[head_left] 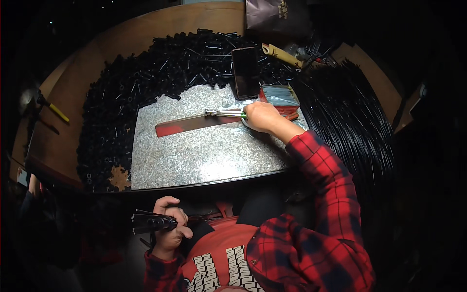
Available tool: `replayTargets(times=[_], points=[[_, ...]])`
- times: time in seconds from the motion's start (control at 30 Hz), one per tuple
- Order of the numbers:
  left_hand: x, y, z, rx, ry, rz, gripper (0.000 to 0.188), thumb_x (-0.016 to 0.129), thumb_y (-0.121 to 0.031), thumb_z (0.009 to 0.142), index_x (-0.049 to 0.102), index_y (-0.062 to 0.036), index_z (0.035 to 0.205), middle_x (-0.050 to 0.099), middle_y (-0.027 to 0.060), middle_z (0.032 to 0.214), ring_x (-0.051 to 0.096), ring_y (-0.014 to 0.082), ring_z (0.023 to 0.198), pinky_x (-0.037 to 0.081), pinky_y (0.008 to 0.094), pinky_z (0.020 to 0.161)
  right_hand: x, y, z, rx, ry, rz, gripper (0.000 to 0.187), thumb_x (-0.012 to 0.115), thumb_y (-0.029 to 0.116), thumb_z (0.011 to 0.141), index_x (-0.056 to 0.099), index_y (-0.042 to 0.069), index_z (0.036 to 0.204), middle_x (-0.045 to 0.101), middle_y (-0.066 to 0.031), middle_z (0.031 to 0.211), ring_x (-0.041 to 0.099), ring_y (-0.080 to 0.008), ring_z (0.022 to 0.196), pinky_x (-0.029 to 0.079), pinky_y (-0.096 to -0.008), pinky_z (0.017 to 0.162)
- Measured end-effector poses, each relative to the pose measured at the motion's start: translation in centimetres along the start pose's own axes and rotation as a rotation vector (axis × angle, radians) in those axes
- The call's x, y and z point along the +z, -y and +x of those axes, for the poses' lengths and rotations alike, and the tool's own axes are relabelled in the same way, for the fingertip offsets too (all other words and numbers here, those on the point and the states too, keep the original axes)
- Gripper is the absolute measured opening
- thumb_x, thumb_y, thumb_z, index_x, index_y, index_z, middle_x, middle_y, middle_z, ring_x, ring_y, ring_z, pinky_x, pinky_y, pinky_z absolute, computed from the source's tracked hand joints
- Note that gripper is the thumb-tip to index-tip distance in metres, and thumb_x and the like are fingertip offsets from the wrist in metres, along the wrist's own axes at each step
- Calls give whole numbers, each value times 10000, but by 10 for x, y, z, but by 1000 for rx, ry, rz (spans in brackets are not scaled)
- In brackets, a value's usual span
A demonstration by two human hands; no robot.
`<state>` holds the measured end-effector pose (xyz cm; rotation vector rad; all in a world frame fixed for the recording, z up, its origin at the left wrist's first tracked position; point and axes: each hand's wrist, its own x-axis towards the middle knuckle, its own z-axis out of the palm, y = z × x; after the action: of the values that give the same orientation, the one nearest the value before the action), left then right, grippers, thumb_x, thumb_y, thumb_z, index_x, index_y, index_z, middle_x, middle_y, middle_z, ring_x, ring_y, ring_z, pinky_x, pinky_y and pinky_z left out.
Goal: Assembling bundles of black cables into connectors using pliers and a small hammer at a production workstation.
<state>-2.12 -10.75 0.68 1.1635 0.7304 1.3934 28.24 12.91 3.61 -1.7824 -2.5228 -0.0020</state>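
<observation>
My right hand (261,117) is closed around a slim silver tool (224,113) with a green band near my fingers; its exact kind is unclear. The tool's far end, dark at the tip, lies over a long flat bar (182,125), partly red and partly grey-brown. That bar rests on a speckled grey stone slab (170,163). Below the table's near edge, at left, my left hand (171,223) grips a small bundle of black rods (152,223) with thin metal ends pointing left.
Black parts (160,68) are heaped behind and left of the slab. A phone (245,73) stands at the back, beside a red box of thin grey strips (280,96). Long black rods (348,112) lie at right. Yellow-handled pliers (58,112) sit far left, beyond the wooden rim (56,136).
</observation>
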Motion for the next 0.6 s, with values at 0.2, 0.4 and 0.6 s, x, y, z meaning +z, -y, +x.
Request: replayTargets(times=[0.2, 0.4, 0.6], points=[[-1, 0, -2, -18, -35, -61, 812, 876, -297, 572, 375, -6, 1141, 424, -45, 561, 415, 61, 499, 370, 221, 523, -6, -2, -9, -6, -55, 27, 230, 593, 217, 786, 653, 9, 861, 658, -219, 826, 644, -369, 822, 510, -442, 758], [-3, 4, 1, 5, -34, 7, 745, 853, -240, 668, 364, 9, 1171, 450, -17, 573, 424, 89, 485, 365, 241, 502, -14, 27, -28, -54, -291, 423, 139, 554, 129, 843, 551, -9, 830, 627, -162, 709, 621, -320, 675, 471, -412, 628], [1, 7, 6, -85, 29, 104, 696, 848, -228, 681, 435, 16, 1186, 494, -42, 627, 472, 70, 597, 387, 208, 589, -24, 92, -81, -149, 166, 1631, 147, 466, 101, 918, 521, 29, 802, 466, 13, 635, 435, -70, 566, 361, -229, 526]])
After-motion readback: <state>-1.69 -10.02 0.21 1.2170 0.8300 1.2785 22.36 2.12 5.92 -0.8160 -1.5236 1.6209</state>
